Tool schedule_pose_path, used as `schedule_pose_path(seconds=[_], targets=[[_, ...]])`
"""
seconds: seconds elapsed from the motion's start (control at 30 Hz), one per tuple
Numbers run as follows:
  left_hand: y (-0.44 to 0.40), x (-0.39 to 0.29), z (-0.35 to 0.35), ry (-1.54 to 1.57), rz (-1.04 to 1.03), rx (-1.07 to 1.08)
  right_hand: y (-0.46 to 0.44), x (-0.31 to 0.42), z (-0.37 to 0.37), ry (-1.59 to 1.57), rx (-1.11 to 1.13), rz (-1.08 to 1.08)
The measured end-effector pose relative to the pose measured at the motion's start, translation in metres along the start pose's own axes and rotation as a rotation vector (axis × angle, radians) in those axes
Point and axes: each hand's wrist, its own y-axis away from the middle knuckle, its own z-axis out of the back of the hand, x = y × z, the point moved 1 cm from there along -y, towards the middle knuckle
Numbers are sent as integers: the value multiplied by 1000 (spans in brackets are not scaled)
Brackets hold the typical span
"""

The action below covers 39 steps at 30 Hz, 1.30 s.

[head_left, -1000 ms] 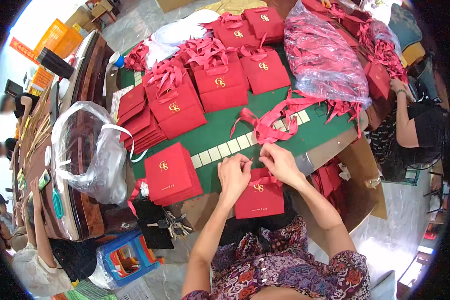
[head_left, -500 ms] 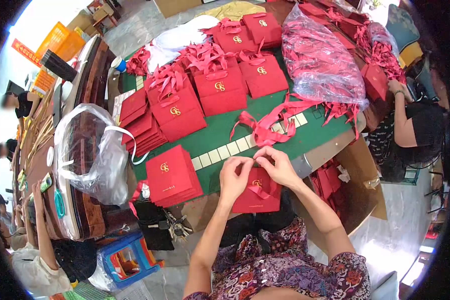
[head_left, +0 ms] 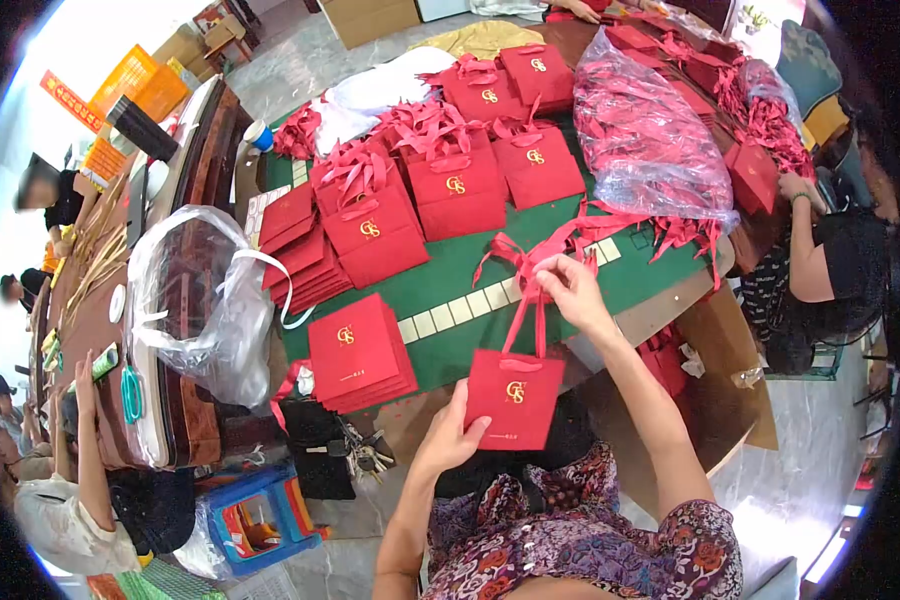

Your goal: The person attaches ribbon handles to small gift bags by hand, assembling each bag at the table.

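A small red bag (head_left: 518,398) with a gold emblem hangs upright in front of me, over the table's near edge. My left hand (head_left: 454,432) grips its lower left side, thumb on the front. With pinched fingers my right hand (head_left: 572,290) holds up the bag's ribbon handle (head_left: 523,322), which is pulled taut. Behind that hand, loose red ribbons (head_left: 510,250) lie on the green mat (head_left: 450,357). To the left rests a stack of flat red bags (head_left: 358,350). Further back stand several bags with ribbons (head_left: 370,225).
A plastic sack of red ribbons (head_left: 650,135) lies at the back right. Clear plastic wrap (head_left: 205,300) hangs at the left. An open carton (head_left: 730,370) stands below the table at right. A co-worker (head_left: 835,250) handles red bags at far right; other people are at left.
My hands have moved apart. The left went down to the bag's side, and the right rose with the ribbon handle, stretching it upward. The view has shifted slightly.
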Motion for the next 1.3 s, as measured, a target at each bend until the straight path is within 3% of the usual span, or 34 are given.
schedule_pose_path(seconds=[0.13,0.23,0.3,0.37,0.43,0.5,0.57,0.63,0.77,0.93,1.07,1.17,1.3], targets=[[14,5,13,-31,-29,-29,-1,-2,-18,-147,135,-98],[27,2,19,-45,-65,-81,0,15,-24,-68,256,-108],[37,4,18,422,74,-282,-6,23,-30,94,280,-90],[41,-2,19,418,70,-378,-13,13,-42,467,94,420],[42,-16,23,204,-80,-561,-25,1,-53,508,203,414],[39,-34,22,116,-176,-671,-30,-8,-66,767,211,639],[38,-58,21,-353,-204,-834,-34,-19,-72,803,196,664],[28,-62,14,-589,-387,-939,-36,-23,-69,844,216,652],[17,-50,-22,-738,-413,-732,-19,-15,-51,864,188,742],[4,-26,-87,-748,-318,-467,37,20,-26,641,115,468],[-6,-18,-87,-612,-271,-329,77,34,-9,360,175,243],[-28,-17,-57,-667,-277,-448,98,36,-6,373,183,146],[-53,-16,-28,-723,-304,-470,112,35,-9,347,119,197]])
